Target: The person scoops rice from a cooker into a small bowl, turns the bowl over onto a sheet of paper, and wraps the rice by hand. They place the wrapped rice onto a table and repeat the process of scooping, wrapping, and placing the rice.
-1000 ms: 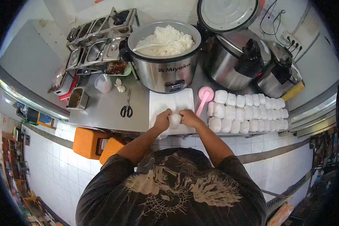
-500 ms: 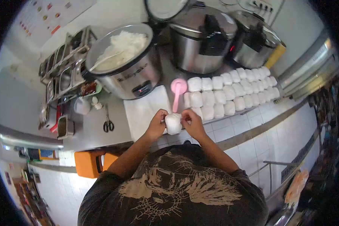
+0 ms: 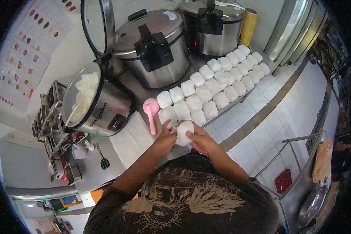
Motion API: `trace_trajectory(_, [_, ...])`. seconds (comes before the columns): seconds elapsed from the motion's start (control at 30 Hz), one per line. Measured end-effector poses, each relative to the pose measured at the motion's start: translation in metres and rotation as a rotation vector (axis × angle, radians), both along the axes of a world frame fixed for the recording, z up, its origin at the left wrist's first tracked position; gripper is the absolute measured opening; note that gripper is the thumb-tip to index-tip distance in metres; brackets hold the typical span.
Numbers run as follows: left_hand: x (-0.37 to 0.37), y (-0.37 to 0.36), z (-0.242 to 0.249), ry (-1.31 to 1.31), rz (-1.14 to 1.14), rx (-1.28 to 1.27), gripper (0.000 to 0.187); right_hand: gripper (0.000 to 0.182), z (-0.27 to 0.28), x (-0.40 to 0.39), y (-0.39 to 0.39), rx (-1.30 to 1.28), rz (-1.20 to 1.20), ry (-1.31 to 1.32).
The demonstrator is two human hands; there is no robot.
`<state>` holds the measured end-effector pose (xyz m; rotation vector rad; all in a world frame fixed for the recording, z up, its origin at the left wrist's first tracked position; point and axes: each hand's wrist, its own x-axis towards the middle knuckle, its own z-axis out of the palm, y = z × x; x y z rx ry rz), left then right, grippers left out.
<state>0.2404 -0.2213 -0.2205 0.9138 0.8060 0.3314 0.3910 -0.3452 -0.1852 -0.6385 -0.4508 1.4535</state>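
Note:
A white wrapped rice packet (image 3: 185, 133), rounded and plump, is between my hands just in front of the table edge. My right hand (image 3: 205, 142) grips its right side, with the thumb over the front. On the other side, my left hand (image 3: 163, 142) has curled fingers against the packet; some of them are hidden or slightly blurred. Several similar white packets (image 3: 203, 93) stand in rows just beyond, running to the upper right. A pink scoop (image 3: 151, 108) lies beside the nearest row, its handle towards my left hand. White paper sheets (image 3: 126, 142) lie to the left.
An open rice cooker (image 3: 107, 113) holds white rice (image 3: 83, 95) and a pale spoon. Two lidded cookers (image 3: 156, 70) (image 3: 222, 37) stand behind the rows. Black scissors (image 3: 103, 162) and metal food pans (image 3: 56, 132) are at left. A metal-framed stand (image 3: 288, 142) is at right.
My view has swung to the right. The packet has turned from hanging between both hands' fingertips to resting mainly in my right hand, with my left fingers at its side.

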Motion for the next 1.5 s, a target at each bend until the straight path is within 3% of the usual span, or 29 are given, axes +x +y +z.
trace_trajectory(0.07, [-0.006, 0.006, 0.001, 0.204, -0.218, -0.03, 0.102, 0.054, -0.004, 0.013, 0.002, 0.045, 0.106, -0.096])
trace_trajectory(0.13, [-0.01, 0.0, 0.007, 0.116, -0.235, -0.168, 0.102, 0.06, -0.028, 0.038, 0.013, 0.076, 0.196, -0.327])
trace_trajectory(0.17, [-0.008, -0.008, 0.019, 0.218, -0.201, -0.08, 0.062, 0.066, -0.038, 0.053, 0.017, -0.04, 0.033, -0.541])
trace_trajectory(0.23, [-0.029, -0.001, -0.004, 0.085, -0.134, -0.148, 0.055, 0.069, -0.045, 0.103, 0.037, -0.257, -0.373, -0.579])
trace_trajectory(0.3, [-0.045, -0.002, -0.002, 0.1, -0.034, -0.2, 0.048, 0.073, -0.033, 0.172, 0.049, -0.399, -0.741, -1.034])
trace_trajectory(0.33, [-0.058, -0.001, -0.005, 0.096, -0.009, -0.201, 0.048, 0.069, -0.074, 0.224, 0.064, -0.246, -1.034, -1.482])
trace_trajectory(0.37, [-0.077, 0.001, -0.009, 0.091, 0.015, -0.203, 0.048, 0.062, -0.078, 0.26, 0.075, -0.333, -1.152, -1.528])
trace_trajectory(0.4, [-0.093, 0.002, -0.012, 0.084, 0.041, -0.205, 0.048, 0.057, -0.068, 0.28, 0.083, -0.484, -1.115, -1.326])
trace_trajectory(0.43, [-0.105, 0.002, -0.009, 0.143, 0.069, -0.185, 0.05, 0.055, -0.067, 0.298, 0.093, -0.531, -1.111, -1.331])
trace_trajectory(0.53, [-0.132, -0.005, 0.016, 0.263, 0.185, -0.162, 0.054, 0.053, -0.135, 0.362, 0.127, -0.746, -0.613, -1.775])
trace_trajectory(0.6, [-0.147, -0.011, 0.039, 0.264, 0.3, -0.195, 0.055, 0.055, -0.13, 0.352, 0.131, -0.994, -0.564, -1.841])
trace_trajectory(0.67, [-0.183, -0.004, 0.017, 0.195, 0.336, -0.119, 0.048, 0.059, -0.145, 0.365, 0.143, -1.235, -0.484, -1.844])
trace_trajectory(0.73, [-0.201, 0.006, 0.019, 0.197, 0.404, -0.045, 0.044, 0.063, -0.14, 0.346, 0.144, -1.339, -0.792, -1.903])
trace_trajectory(0.77, [-0.201, 0.011, 0.039, 0.28, 0.423, 0.133, 0.037, 0.06, -0.105, 0.311, 0.143, -1.262, -0.934, -1.946])
trace_trajectory(0.8, [-0.205, 0.023, 0.059, 0.417, 0.412, 0.341, 0.032, 0.054, -0.082, 0.278, 0.146, -0.982, -0.979, -1.931])
trace_trajectory(0.83, [-0.222, 0.04, 0.064, 0.365, 0.449, 0.52, 0.026, 0.048, -0.071, 0.242, 0.153, -0.709, -1.007, -1.89])
trace_trajectory(0.9, [-0.24, 0.08, 0.103, 0.421, 0.503, 0.881, 0.013, 0.017, -0.068, 0.135, 0.163, -0.098, -0.76, -1.531])
trace_trajectory(0.97, [-0.25, 0.131, 0.151, 0.617, 0.585, 1.21, 0.011, 0.02, -0.096, 0.017, 0.174, 0.152, -0.3, -1.302])
trace_trajectory(1.0, [-0.247, 0.155, 0.178, 0.752, 0.598, 1.413, 0.013, 0.032, -0.06, -0.043, 0.173, 0.15, -0.001, -1.261])
trace_trajectory(1.03, [-0.256, 0.185, 0.187, 0.692, 0.58, 1.47, 0.017, 0.049, -0.072, -0.087, 0.179, 0.222, -0.043, -1.594])
trace_trajectory(1.1, [-0.275, 0.25, 0.2, 1.006, 0.255, 1.887, 0.026, 0.058, -0.087, -0.129, 0.203, -0.152, 0.164, -1.79])
trace_trajectory(1.13, [-0.284, 0.271, 0.197, 1.168, 0.132, 1.816, 0.027, 0.061, -0.107, -0.138, 0.22, -0.287, 0.194, -1.851])
trace_trajectory(1.2, [-0.297, 0.31, 0.19, 1.461, -0.117, 1.637, 0.029, 0.062, -0.119, -0.138, 0.232, -0.271, 0.008, -1.973])
trace_trajectory(1.23, [-0.301, 0.323, 0.195, 1.445, -0.221, 1.582, 0.03, 0.062, -0.118, -0.135, 0.237, -0.266, -0.088, -2.032])
trace_trajectory(1.3, [-0.307, 0.341, 0.201, 1.398, -0.439, 1.459, 0.031, 0.059, -0.116, -0.129, 0.247, -0.379, -0.056, -2.001])
trace_trajectory(1.33, [-0.305, 0.343, 0.208, 1.376, -0.412, 1.404, 0.031, 0.057, -0.118, -0.124, 0.247, -0.442, -0.037, -1.987])
trace_trajectory(1.37, [-0.303, 0.343, 0.215, 1.349, -0.383, 1.348, 0.031, 0.056, -0.143, -0.117, 0.251, -0.389, -0.074, -2.257])
trace_trajectory(1.4, [-0.305, 0.344, 0.219, 1.321, -0.353, 1.289, 0.031, 0.055, -0.14, -0.115, 0.252, -0.415, -0.085, -2.219])
trace_trajectory(1.5, [-0.347, 0.356, 0.205, 1.026, -0.019, 1.486, 0.031, 0.053, -0.114, -0.117, 0.258, -0.505, -0.136, -2.062])
